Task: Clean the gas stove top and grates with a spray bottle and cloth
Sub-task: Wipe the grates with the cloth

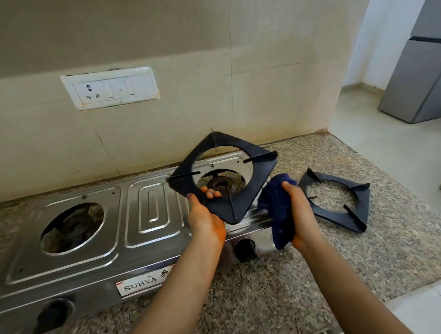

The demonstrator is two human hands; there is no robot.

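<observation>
L hand (204, 218): grate (250, 190); R hand (300, 214): cloth (279, 209); stove (92, 273) label (143, 283) "SURYA".

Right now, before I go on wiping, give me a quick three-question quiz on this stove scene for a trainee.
1. True or false: the left hand grips a grate lifted off the stove.
2. The blue cloth is: A) in the left hand, B) in the right hand, C) lying on the stove.
3. Where does the second grate lie?

Key: 1 true. 2 B. 3 on the counter, to the right of the stove.
</observation>
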